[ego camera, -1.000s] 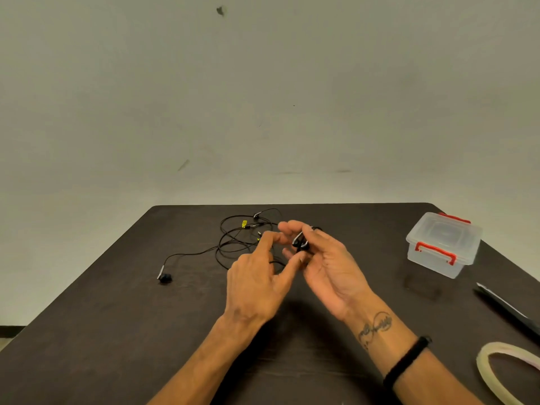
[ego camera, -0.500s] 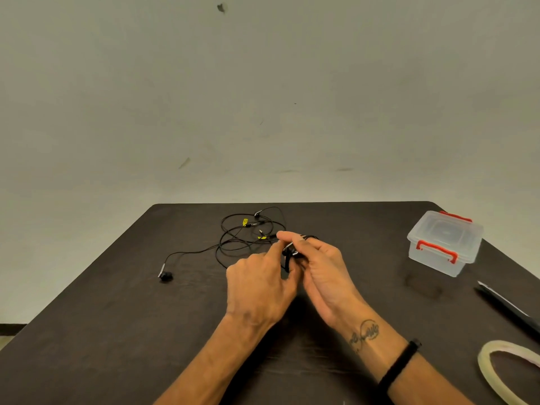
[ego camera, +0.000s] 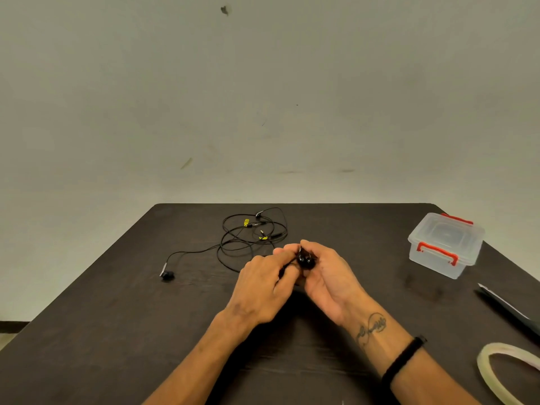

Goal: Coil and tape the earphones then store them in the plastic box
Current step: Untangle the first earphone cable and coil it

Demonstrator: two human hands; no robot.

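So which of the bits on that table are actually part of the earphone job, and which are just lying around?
Part of the job:
- black earphones, loose cable on the table, one earbud held between both hands
- left hand and right hand, both gripping that earbud
- plastic box, lid on, red latches
- tape roll

Just lying about:
- dark flat object at the right edge; cannot tell what it is

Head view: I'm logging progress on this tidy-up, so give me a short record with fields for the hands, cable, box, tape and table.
left hand: left hand pinches the cable beside the right hand
right hand: right hand holds a small black earphone bundle
cable: loose earphone cable lies in loops behind the hands, one earbud trailing off to the left
box: plastic box, lid on, red latches, far right
tape: tape roll at the lower right, untouched
table: dark table
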